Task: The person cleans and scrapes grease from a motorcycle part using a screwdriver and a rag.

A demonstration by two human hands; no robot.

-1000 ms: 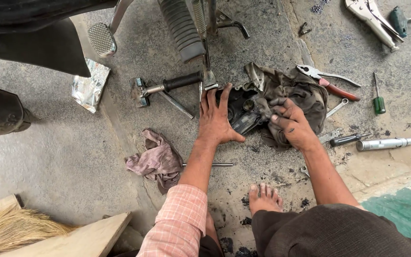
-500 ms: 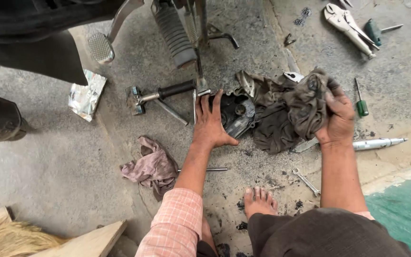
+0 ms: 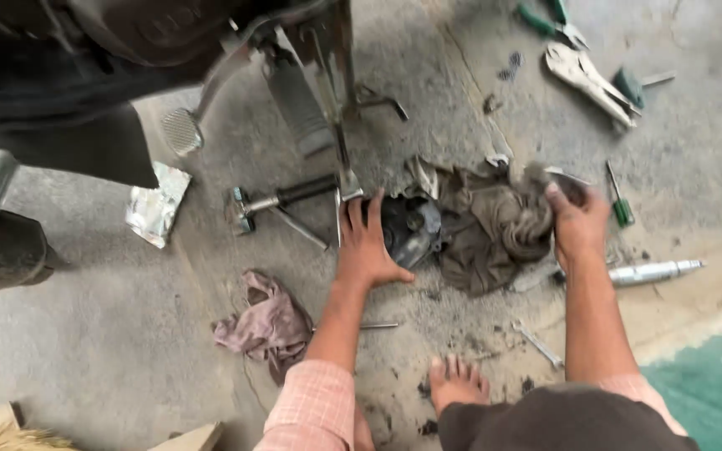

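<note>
Pressing flat and open on the dark metal part (image 3: 409, 230) at centre, the left hand (image 3: 367, 242) could slip as the right hand (image 3: 577, 224) tugs its gripped dirty rag (image 3: 495, 224).

Left hand (image 3: 369, 246) spread flat on the concrete floor (image 3: 110, 351), touching a dark metal engine cover (image 3: 409, 227); right hand (image 3: 577, 221) gripping the edge of a grimy brown rag (image 3: 495, 224) draped beside that cover. Pinkish cloth (image 3: 267, 324) near the left forearm; silver cylindrical tool (image 3: 652, 271), green-handled screwdriver (image 3: 620, 202) and locking pliers (image 3: 587, 79) scattered to the right. Bare foot (image 3: 457, 382) between the arms.
</note>
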